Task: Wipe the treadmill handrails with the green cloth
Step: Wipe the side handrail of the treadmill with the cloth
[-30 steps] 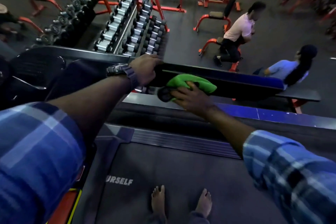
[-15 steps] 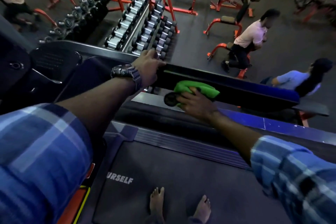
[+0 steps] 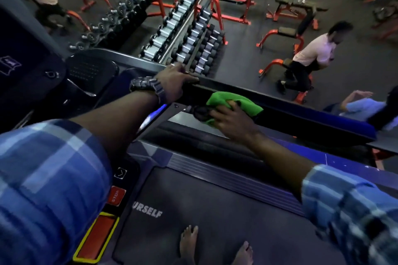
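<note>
The dark treadmill handrail (image 3: 297, 112) runs from the centre of the view down to the right. My left hand (image 3: 174, 84), with a watch at the wrist, grips the rail's near-left end, fingers curled over its top. My right hand (image 3: 231, 120) holds the bunched green cloth (image 3: 234, 101) and presses it against the rail's inner side, just right of my left hand. A round black knob (image 3: 201, 113) shows under the cloth by my right thumb.
The treadmill belt (image 3: 215, 221) lies below with my bare feet (image 3: 189, 241) on it. The console (image 3: 32, 66) stands at left. Dumbbell racks (image 3: 183, 34) and red benches (image 3: 284, 34) fill the floor beyond the rail, where two people (image 3: 310, 58) sit.
The view has shifted, so both hands and the rail sit lower and further right in frame. My right hand has worked the cloth slightly along the rail; my left hand keeps its grip.
</note>
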